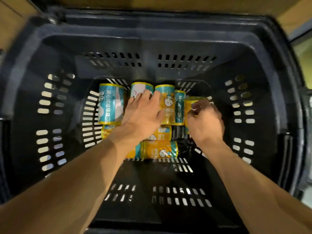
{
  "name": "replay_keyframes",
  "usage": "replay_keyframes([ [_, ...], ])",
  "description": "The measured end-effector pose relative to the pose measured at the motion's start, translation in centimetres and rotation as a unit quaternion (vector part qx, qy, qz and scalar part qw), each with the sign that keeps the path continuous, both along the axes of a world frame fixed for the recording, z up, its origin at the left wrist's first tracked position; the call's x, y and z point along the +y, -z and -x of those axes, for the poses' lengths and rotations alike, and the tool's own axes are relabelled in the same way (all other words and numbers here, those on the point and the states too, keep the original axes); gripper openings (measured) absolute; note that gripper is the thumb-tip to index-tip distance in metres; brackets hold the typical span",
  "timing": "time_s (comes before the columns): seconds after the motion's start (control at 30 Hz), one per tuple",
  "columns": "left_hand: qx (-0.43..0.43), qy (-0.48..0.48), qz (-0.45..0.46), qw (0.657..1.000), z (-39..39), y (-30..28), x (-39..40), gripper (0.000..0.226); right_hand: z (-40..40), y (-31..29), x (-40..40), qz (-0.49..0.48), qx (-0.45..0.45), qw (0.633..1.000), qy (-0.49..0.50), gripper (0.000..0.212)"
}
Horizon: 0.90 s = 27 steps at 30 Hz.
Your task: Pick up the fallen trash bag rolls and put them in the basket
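I look straight down into a dark slotted plastic basket (157, 43). Several yellow and teal trash bag rolls lie on its floor, among them a teal roll (109, 103) at the left, a yellow roll (166, 105) in the middle and another yellow roll (160, 150) nearer to me. My left hand (143, 114) lies flat with straight fingers on the rolls at the back. My right hand (205, 120) has its fingers curled round a yellow roll (190, 103) at the right side of the pile.
The basket's high walls surround both forearms on all sides. Brown cardboard (293, 16) shows beyond the rim at the top and right. A dark handle part (52, 17) sits on the rim's top left corner.
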<state>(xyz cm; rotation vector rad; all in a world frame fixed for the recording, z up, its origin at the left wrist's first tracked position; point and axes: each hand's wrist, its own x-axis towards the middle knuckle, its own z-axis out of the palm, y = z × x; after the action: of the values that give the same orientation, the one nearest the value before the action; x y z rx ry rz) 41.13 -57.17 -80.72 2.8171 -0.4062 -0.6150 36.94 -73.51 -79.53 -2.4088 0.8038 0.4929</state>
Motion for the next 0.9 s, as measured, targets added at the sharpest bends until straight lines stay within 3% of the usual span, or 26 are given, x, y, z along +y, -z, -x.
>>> replay_keyframes([
  [0.1,-0.002,0.065,-0.036,0.997,-0.2,-3.9,1.1,0.029,-1.3,-3.7,0.4,-0.022,0.02,0.994,-0.109,0.018],
  [0.23,-0.022,0.128,-0.094,0.987,-1.1,-11.1,2.6,0.031,-3.1,-10.5,2.0,0.019,0.044,0.96,-0.276,0.023],
  [0.47,-0.037,0.137,-0.1,0.985,-0.8,-28.1,7.1,0.023,-3.9,-26.7,4.4,0.084,0.081,0.904,-0.412,0.021],
  [0.63,-0.008,0.089,-0.115,0.989,1.1,-41.9,11.4,0.031,-2.9,-40.7,6.3,0.125,0.108,0.868,-0.468,0.025],
  [0.9,-0.138,-0.024,-0.082,0.987,4.6,-59.7,15.5,0.024,-3.9,-60.1,9.7,0.199,0.004,0.799,-0.567,0.025],
])
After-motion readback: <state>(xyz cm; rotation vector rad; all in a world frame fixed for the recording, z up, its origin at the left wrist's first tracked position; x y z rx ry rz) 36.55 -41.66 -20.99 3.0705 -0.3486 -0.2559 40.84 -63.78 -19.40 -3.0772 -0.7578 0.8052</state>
